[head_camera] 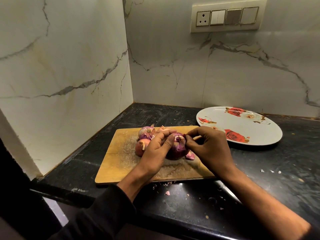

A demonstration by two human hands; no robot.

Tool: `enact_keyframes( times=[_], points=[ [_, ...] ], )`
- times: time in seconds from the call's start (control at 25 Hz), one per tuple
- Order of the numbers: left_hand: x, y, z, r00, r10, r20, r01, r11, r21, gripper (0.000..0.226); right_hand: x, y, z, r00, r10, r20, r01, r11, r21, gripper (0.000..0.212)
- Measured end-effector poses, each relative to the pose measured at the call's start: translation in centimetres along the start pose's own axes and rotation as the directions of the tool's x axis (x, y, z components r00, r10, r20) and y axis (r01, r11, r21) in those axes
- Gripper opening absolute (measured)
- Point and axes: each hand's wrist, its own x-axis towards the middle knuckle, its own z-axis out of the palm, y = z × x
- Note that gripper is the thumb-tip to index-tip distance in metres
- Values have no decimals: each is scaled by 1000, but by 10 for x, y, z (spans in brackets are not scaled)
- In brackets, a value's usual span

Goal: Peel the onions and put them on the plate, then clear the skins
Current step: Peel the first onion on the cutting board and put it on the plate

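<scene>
Left hand (154,149) grips a red onion (176,149), right hand (209,146) pinches its skin; beside them, the rose-patterned plate (259,134) holds no onions yet.

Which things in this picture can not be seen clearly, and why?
- Head view: the held onion is partly covered by the left hand and right hand.
- The back onion is mostly hidden behind the fingers.
- Flecks on the counter: too small to identify.

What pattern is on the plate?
Red roses on a white plate, clearest in the head view.
</scene>
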Motion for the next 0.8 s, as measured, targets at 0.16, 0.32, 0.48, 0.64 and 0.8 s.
enact_keyframes(
  times=[0.16,0.32,0.48,0.64,0.8],
  points=[
    [2,0,0,999,-8,-32,7,1000,-26,37,2,4,2,987,153,-37,-150,985,90,14],
    [4,-1,0,998,-24,-65,21,999,-46,31,4,9,3,978,210,-4,-206,966,156,15],
    [4,-2,0,997,-21,-74,19,999,-36,32,4,12,4,969,236,76,-248,927,283,20],
    [3,-2,1,997,-7,-81,3,999,-49,31,2,13,5,958,215,191,-268,908,322,22],
    [2,-2,1,998,12,-66,-14,999,-33,29,2,13,5,973,197,123,-223,938,266,9]
  ],
)
